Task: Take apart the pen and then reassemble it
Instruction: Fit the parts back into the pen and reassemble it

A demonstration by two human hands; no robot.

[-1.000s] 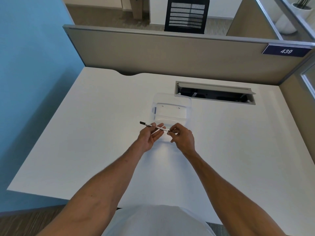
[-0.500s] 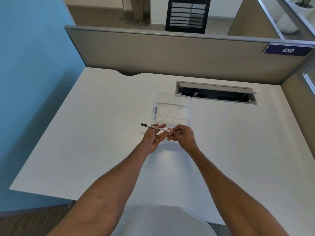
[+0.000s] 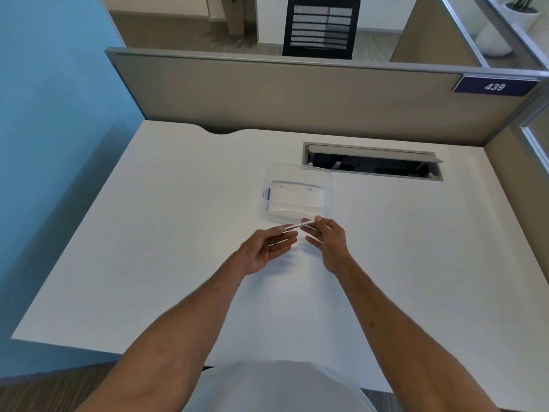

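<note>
Now, pen [image 3: 299, 226]: a thin white pen, held in the air between the two hands, just above the white desk [image 3: 154, 233]; it lies almost level, the right end a little higher.
Pen parts: I cannot tell if the pen is whole or if some piece is already off; it is too small to see.
Left hand [image 3: 264, 249]: palm turned up, the thumb and first finger pinch the left end of the pen, the other fingers are spread loose below it.
Right hand [image 3: 326, 237]: the fingertips close narrowly on the right end of the pen, the back of the hand faces the camera.
Clear plastic box [image 3: 298, 193]: it stands on the desk just behind the hands, open on top; the pen is near its front wall, not inside it.
Cable slot [image 3: 372, 162]: a long opening in the desk, behind and right of the box, its flap is up.
Partition [image 3: 297, 93]: a grey wall behind the desk, with a blue sign [image 3: 494, 86] that reads 439.
</note>
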